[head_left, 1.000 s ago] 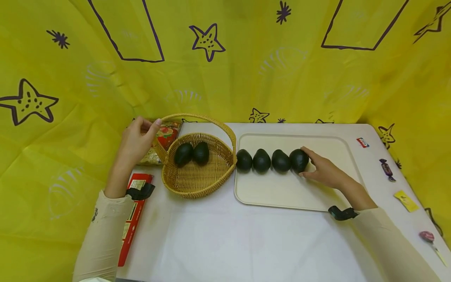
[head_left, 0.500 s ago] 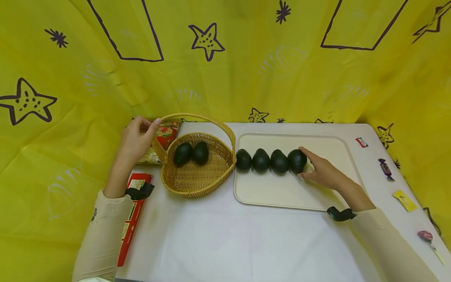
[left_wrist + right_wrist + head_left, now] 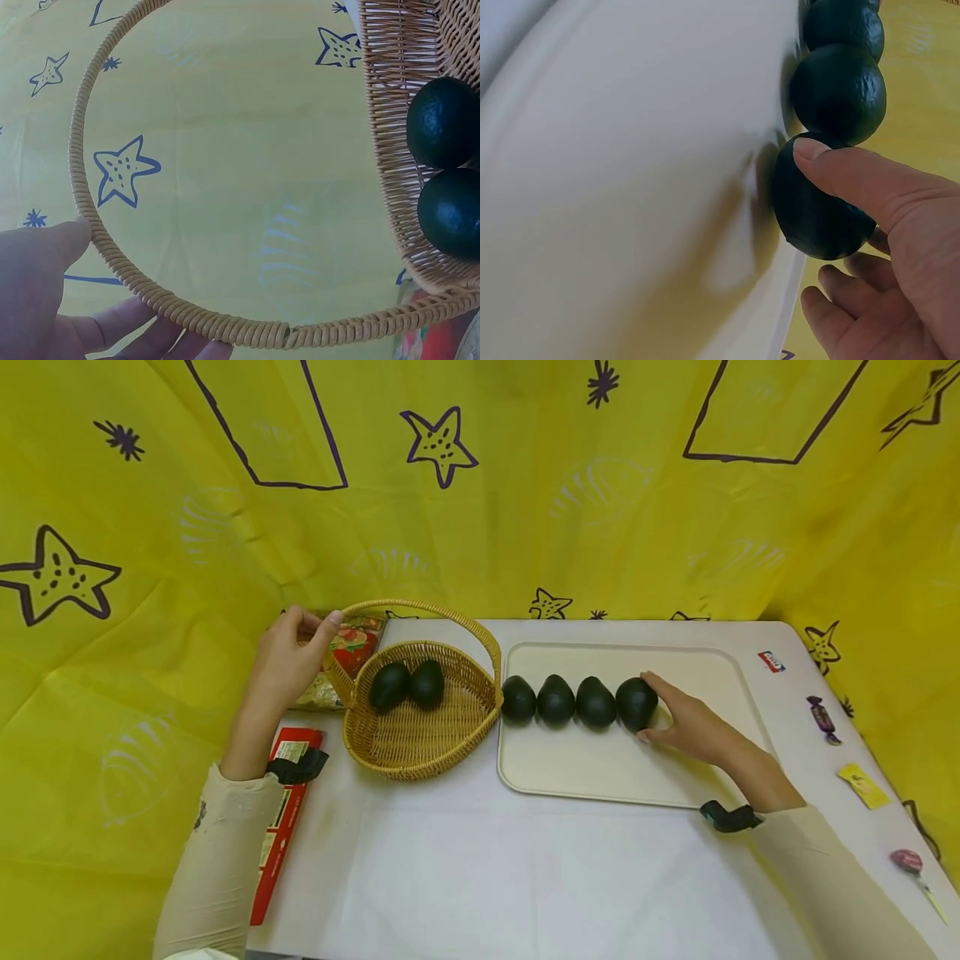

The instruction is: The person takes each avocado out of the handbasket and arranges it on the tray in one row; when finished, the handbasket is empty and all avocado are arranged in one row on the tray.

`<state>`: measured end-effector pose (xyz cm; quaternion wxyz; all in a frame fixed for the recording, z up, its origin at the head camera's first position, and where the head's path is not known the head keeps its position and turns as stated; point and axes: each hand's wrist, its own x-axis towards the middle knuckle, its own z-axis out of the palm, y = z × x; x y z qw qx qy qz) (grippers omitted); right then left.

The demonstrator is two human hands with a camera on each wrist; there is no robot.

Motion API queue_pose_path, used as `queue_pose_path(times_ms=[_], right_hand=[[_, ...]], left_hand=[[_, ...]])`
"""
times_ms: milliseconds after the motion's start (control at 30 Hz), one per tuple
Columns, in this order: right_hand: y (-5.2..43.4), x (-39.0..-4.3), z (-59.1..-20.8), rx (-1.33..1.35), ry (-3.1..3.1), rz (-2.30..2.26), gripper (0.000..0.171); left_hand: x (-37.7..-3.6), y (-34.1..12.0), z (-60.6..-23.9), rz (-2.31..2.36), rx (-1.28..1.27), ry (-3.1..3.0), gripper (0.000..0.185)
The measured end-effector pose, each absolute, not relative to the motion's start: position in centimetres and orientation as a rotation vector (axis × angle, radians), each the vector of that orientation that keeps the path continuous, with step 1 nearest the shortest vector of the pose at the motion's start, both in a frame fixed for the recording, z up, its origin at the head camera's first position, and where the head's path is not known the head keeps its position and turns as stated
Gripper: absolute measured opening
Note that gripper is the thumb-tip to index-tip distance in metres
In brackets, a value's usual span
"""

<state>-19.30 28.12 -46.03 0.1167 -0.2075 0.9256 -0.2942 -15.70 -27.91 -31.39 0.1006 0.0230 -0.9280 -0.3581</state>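
Observation:
My left hand [image 3: 288,656] grips the woven handle [image 3: 442,612] of a heart-shaped wicker basket [image 3: 397,760], thumb on one side and fingers on the other in the left wrist view. Two dark green avocados [image 3: 427,683] lie side by side in the basket. On a cream tray [image 3: 600,777] several avocados [image 3: 556,702] form a row, starting beside the basket's right edge. At its right end my right hand [image 3: 693,727] holds the last avocado [image 3: 635,703] between thumb and fingers. The right wrist view shows my thumb on top of that avocado [image 3: 814,214].
Packaged food [image 3: 356,643] lies behind the basket's left side, partly hidden by my left hand. A long red box [image 3: 281,835] lies near my left forearm. Along the table's right edge are small wrapped sweets [image 3: 823,720], a yellow packet [image 3: 864,786] and a lollipop [image 3: 907,861].
The avocado in my right hand has shifted slightly, first left against its neighbour, then back right. My left hand and the basket have stayed in place.

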Motion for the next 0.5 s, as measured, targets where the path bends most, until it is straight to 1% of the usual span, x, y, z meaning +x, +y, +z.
queue_pose_path(times_ms=[333,433,500], right_hand=[[27.9,-19.3,-45.2,-0.624,2.759,-0.844,0.101],[27.4,-19.0,-44.4,-0.621,2.783,-0.841,0.097],[26.6,-18.8,-43.7,-0.629,2.811,-0.836,0.091]], left_hand=[[-15.7,-27.9,-31.2,-1.046,0.061,-2.751,0.068],[-15.6,-27.8,-31.1,-1.030,0.066,-2.755,0.067],[-15.6,-27.8,-31.1,-1.027,0.067,-2.755,0.066]])
